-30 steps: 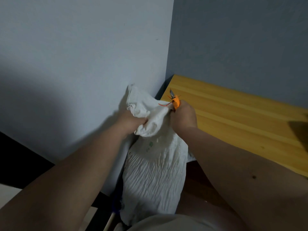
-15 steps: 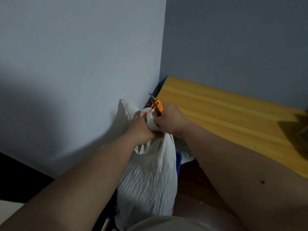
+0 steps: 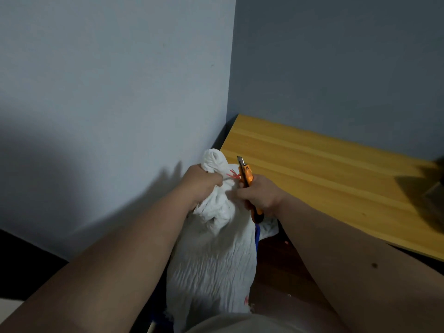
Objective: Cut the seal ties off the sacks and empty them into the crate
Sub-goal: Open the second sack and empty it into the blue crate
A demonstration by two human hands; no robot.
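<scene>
On my left I see the pale blue-grey wall, shadowed toward its foot. My left hand comes in from the lower left and is clenched around the gathered neck of the crumpled white woven sack, just under the bunched knot of fabric that sticks up above my fist. The sack stands upright between my forearms, close against the wall, its body hanging down toward the bottom edge of the view. At the neck, between my two hands, the thin red seal tie shows against the white cloth. Just beside it, my right hand grasps the orange utility knife, blade extended and pointing up and away; whether the blade touches the tie I cannot tell. A sliver of blue shows behind the sack below the knife; what it belongs to I cannot tell. To the right, the yellow wooden tabletop runs along the darker grey wall.
</scene>
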